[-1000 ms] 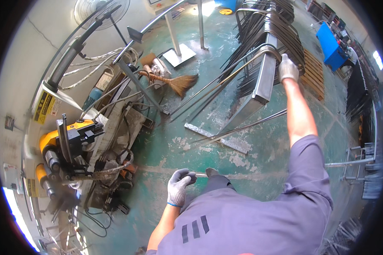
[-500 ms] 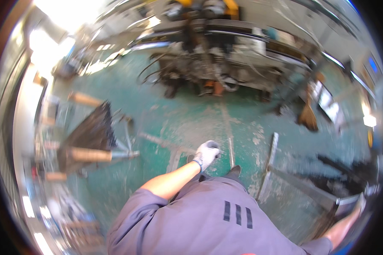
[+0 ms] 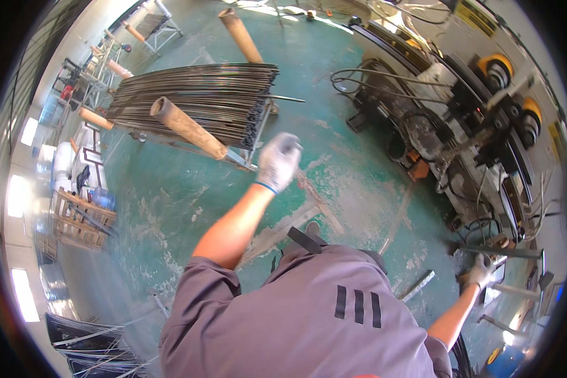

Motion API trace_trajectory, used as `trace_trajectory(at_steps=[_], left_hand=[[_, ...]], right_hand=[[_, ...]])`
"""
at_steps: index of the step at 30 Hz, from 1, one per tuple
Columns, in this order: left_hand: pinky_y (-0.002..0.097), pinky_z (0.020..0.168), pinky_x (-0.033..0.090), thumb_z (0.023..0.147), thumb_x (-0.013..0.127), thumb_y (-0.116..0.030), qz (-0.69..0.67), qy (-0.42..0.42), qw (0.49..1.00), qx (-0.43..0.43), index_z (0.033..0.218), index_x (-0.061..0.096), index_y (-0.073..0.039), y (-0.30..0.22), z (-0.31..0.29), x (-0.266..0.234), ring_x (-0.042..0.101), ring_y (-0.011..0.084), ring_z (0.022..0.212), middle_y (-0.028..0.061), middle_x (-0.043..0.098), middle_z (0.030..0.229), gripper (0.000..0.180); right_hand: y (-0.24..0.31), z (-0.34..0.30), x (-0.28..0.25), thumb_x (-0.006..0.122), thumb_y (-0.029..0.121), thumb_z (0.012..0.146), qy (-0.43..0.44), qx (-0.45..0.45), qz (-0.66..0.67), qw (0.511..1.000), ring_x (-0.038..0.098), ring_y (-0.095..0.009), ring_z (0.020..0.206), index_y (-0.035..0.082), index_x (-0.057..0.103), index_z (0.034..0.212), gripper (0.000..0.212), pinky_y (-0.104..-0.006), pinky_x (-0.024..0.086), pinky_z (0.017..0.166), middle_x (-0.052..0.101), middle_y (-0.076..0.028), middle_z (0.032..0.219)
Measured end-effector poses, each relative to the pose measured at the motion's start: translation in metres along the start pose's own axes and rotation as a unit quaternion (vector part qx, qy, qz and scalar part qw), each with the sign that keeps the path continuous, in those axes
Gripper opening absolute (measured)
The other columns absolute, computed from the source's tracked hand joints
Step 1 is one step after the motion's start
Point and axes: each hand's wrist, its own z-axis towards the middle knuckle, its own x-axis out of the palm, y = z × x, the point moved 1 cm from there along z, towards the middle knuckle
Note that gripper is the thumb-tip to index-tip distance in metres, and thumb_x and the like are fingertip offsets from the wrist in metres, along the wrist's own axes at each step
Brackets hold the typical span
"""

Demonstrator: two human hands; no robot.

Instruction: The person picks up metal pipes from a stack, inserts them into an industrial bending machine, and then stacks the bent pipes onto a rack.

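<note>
My left hand (image 3: pixel 280 162), in a white glove with grey on the fingers, is held out in front of me. Its fingers look curled in, and nothing shows in it. Just beyond it, a thick stack of dark thin rods (image 3: pixel 195 94) lies on a metal stand, one rod sticking out past the others. Brown tubes (image 3: pixel 189 129) sleeve the stand's posts. My hand overlaps the stand's near corner in view, but I cannot see it touching. Out to the right, my gloved right hand (image 3: pixel 482 271) is beside a grey metal frame (image 3: pixel 507 252); its fingers are unclear.
A long machine with cables and yellow-black motors (image 3: pixel 496 69) runs along the right. Wooden pallets (image 3: pixel 82 220) stand at the left, and more dark rods (image 3: pixel 94 343) lie at lower left. A metal bar (image 3: pixel 417 286) is near my right side. The floor (image 3: pixel 170 208) is worn green.
My view has swung left: the rod stack has come to the front and the machine has shifted to the right. My left hand now appears nearer the stand.
</note>
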Motion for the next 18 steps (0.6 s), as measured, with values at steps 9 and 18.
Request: trace_trajectory(at_steps=[9, 18], left_hand=[[0.0467, 0.095, 0.056, 0.090, 0.069, -0.023, 0.409, -0.251, 0.878, -0.015, 0.113, 0.072, -0.005, 0.138, 0.184, -0.287, 0.073, 0.0368, 0.100, 0.0186, 0.076, 0.105, 0.030], [0.0485, 0.094, 0.052, 0.084, 0.079, -0.037, 0.614, -0.224, 0.741, -0.152, 0.101, 0.066, -0.004, 0.188, 0.242, -0.294, 0.063, 0.0399, 0.105, 0.0203, 0.065, 0.108, 0.040]], right_hand=[[0.408, -0.135, 0.251, 0.074, 0.020, 0.091, 0.295, -0.181, -0.015, 0.938, 0.073, -0.028, 0.108, 0.002, 0.070, 0.125, 0.039, -0.0372, 0.054, 0.097, 0.076, -0.016, 0.115], [0.694, -0.224, 0.507, 0.078, 0.023, 0.085, 0.420, -0.369, 0.019, 0.829, 0.069, -0.036, 0.118, 0.001, 0.067, 0.128, 0.049, -0.0406, 0.052, 0.103, 0.073, -0.021, 0.124]])
